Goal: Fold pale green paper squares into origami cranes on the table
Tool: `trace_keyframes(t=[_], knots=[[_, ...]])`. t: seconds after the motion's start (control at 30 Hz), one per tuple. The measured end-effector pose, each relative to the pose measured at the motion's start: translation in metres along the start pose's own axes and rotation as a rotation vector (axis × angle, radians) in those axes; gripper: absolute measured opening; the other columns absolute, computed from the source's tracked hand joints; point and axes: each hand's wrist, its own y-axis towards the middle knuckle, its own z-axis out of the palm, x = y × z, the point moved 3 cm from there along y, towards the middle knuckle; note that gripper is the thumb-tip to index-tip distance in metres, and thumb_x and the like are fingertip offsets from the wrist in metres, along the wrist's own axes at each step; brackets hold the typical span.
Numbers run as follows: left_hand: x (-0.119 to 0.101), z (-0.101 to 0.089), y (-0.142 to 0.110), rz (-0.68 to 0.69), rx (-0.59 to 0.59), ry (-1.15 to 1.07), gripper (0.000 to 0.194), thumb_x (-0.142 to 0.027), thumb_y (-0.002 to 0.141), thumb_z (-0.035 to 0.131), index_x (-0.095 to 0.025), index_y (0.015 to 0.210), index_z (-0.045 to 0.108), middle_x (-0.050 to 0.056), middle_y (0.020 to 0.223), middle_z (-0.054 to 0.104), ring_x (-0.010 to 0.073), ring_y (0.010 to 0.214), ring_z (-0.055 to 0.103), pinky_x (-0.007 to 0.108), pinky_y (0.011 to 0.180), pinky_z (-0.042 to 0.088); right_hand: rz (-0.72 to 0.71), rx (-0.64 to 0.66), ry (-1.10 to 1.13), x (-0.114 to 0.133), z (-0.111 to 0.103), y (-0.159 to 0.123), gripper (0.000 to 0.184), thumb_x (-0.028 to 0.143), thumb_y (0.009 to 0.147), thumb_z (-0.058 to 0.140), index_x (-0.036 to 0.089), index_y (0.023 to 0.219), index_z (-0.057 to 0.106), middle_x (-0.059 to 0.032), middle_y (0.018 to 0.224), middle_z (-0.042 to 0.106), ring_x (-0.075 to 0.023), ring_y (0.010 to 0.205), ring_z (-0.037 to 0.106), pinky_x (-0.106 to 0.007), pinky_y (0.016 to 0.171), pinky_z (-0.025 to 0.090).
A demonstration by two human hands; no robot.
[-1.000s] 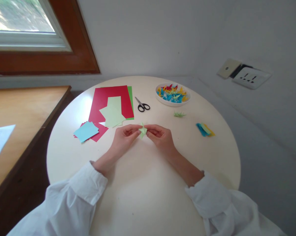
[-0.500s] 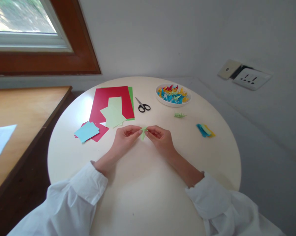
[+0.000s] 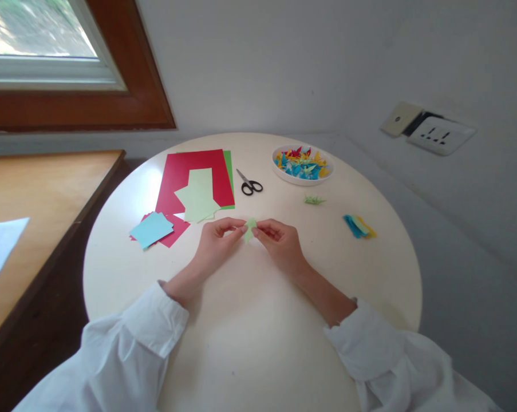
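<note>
A small piece of folded light-green paper (image 3: 250,230) is pinched between my two hands above the middle of the round table. My left hand (image 3: 219,239) grips its left edge between thumb and fingers. On its right edge, my right hand (image 3: 280,240) has the same kind of pinch. The paper looks roughly diamond-shaped, with its sides partly covered by my fingertips. Beyond my hands lie black-handled scissors (image 3: 250,184). To the left of them, light-green paper sheets (image 3: 200,197) rest on a large red sheet (image 3: 170,177).
A white dish (image 3: 303,182) of colourful folded-paper pieces stands at the back right of the round table (image 3: 258,343). Nearer are a small green folded-paper piece (image 3: 314,200) and blue and yellow paper strips (image 3: 358,226). Light-blue squares (image 3: 152,230) lie on red ones at left.
The folded green paper has been turned or opened out between my fingertips, from a narrow, pointed form to a broader diamond. Both hands stay in nearly the same place.
</note>
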Motion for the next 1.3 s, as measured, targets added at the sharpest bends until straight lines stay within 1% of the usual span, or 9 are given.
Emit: trace_keyframes(t=[0.1, 0.37, 0.57, 0.73, 0.83, 0.97, 1.07, 1.17, 1.3], knots=[[0.0004, -0.0004, -0.0003, -0.009, -0.01, 0.034, 0.016, -0.031, 0.07, 0.067, -0.016, 0.073, 0.071, 0.005, 0.079, 0.072, 0.0174, 0.075, 0.063, 0.027, 0.07, 0.047, 0.004, 0.004, -0.016, 0.0004, 0.0001, -0.0005, 0.013, 0.029, 0.069, 0.065, 0.017, 0.072, 0.066, -0.0032, 0.071, 0.067, -0.0147, 0.065, 0.059, -0.028, 0.064, 0.047], [0.0005, 0.0004, -0.0001, -0.043, -0.033, 0.018, 0.018, -0.032, 0.067, 0.068, -0.015, 0.071, 0.07, 0.005, 0.077, 0.071, 0.0167, 0.071, 0.063, 0.026, 0.064, 0.047, 0.015, 0.009, -0.03, 0.0006, -0.0001, -0.0011, 0.015, 0.031, 0.069, 0.064, 0.017, 0.073, 0.066, -0.0033, 0.07, 0.066, -0.0149, 0.063, 0.058, -0.028, 0.062, 0.046], [0.0007, 0.0005, 0.0009, -0.02, -0.021, 0.029, 0.017, -0.031, 0.068, 0.067, -0.015, 0.072, 0.07, 0.005, 0.076, 0.071, 0.0158, 0.071, 0.062, 0.025, 0.064, 0.047, 0.004, 0.012, -0.052, -0.0001, -0.0002, -0.001, 0.015, 0.032, 0.07, 0.064, 0.017, 0.072, 0.065, -0.0022, 0.068, 0.064, -0.014, 0.062, 0.056, -0.027, 0.06, 0.045], [0.0023, -0.0003, 0.0008, -0.013, -0.021, 0.046, 0.015, -0.029, 0.069, 0.067, -0.015, 0.071, 0.069, 0.004, 0.075, 0.07, 0.0142, 0.069, 0.061, 0.024, 0.064, 0.046, 0.024, 0.023, -0.014, 0.0014, 0.0007, 0.0, 0.015, 0.031, 0.068, 0.064, 0.017, 0.069, 0.063, -0.0009, 0.063, 0.062, -0.0128, 0.058, 0.054, -0.026, 0.058, 0.042], [0.0021, 0.0001, 0.0002, -0.025, -0.014, 0.032, 0.018, -0.032, 0.069, 0.068, -0.015, 0.072, 0.068, 0.003, 0.074, 0.069, 0.0133, 0.066, 0.06, 0.023, 0.061, 0.045, 0.038, 0.017, 0.016, 0.0025, 0.0008, 0.0003, 0.015, 0.031, 0.066, 0.064, 0.017, 0.066, 0.063, -0.0001, 0.061, 0.061, -0.0123, 0.057, 0.053, -0.026, 0.057, 0.042], [-0.0002, 0.0027, -0.0011, -0.09, 0.03, 0.005, 0.025, -0.038, 0.068, 0.068, -0.014, 0.073, 0.068, 0.004, 0.073, 0.068, 0.0127, 0.062, 0.057, 0.023, 0.057, 0.043, 0.057, -0.007, 0.027, 0.0025, 0.0, 0.0005, 0.016, 0.033, 0.065, 0.065, 0.017, 0.063, 0.062, 0.0008, 0.058, 0.061, -0.0115, 0.055, 0.052, -0.025, 0.054, 0.041], [-0.001, 0.0045, -0.0019, -0.127, 0.075, 0.033, 0.027, -0.04, 0.067, 0.067, -0.013, 0.069, 0.067, 0.002, 0.067, 0.065, 0.0112, 0.059, 0.054, 0.022, 0.054, 0.04, 0.067, -0.007, 0.035, 0.0026, -0.0001, 0.0008, 0.016, 0.033, 0.064, 0.066, 0.017, 0.062, 0.062, 0.0011, 0.057, 0.06, -0.0109, 0.053, 0.051, -0.025, 0.053, 0.04], [-0.0002, 0.0045, -0.0019, -0.134, 0.095, 0.08, 0.028, -0.041, 0.067, 0.066, -0.014, 0.063, 0.064, 0.0, 0.061, 0.06, 0.0097, 0.055, 0.049, 0.021, 0.05, 0.036, 0.073, 0.005, 0.044, 0.0027, 0.0001, 0.0011, 0.015, 0.032, 0.064, 0.066, 0.018, 0.062, 0.063, 0.001, 0.057, 0.062, -0.0113, 0.054, 0.052, -0.025, 0.054, 0.041], [0.0001, 0.0045, -0.0019, -0.112, 0.108, 0.103, 0.029, -0.042, 0.068, 0.065, -0.014, 0.061, 0.061, -0.002, 0.056, 0.054, 0.0081, 0.051, 0.043, 0.02, 0.046, 0.03, 0.063, 0.009, 0.069, 0.0025, 0.0006, 0.0013, 0.015, 0.033, 0.065, 0.066, 0.018, 0.062, 0.062, 0.0003, 0.06, 0.064, -0.0122, 0.057, 0.056, -0.026, 0.058, 0.045]])
